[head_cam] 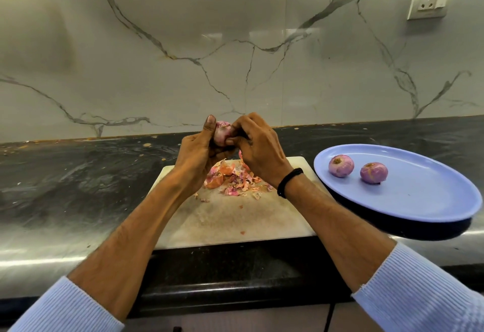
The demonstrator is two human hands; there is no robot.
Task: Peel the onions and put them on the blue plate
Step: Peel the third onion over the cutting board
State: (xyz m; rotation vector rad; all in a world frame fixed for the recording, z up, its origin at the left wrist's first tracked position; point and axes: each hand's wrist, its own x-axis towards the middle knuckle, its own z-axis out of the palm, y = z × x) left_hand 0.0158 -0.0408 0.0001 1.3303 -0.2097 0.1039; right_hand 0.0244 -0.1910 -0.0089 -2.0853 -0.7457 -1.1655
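Observation:
A pink onion [222, 134] is held up above the far end of the white cutting board [235, 224]. My left hand [199, 151] cups it from the left, thumb up. My right hand [258, 148] pinches at its right side with the fingertips. A pile of orange and pink onion skins [230, 178] lies on the board under my hands. To the right, the blue plate [408, 200] carries two peeled onions: one [341, 166] nearer the left rim and another [373, 172] beside it.
The dark stone counter [78, 174] runs left and right of the board, with its front edge near me. A marble wall stands behind, with a socket [429, 0] at the upper right. The plate overhangs a dark base near the counter's right side.

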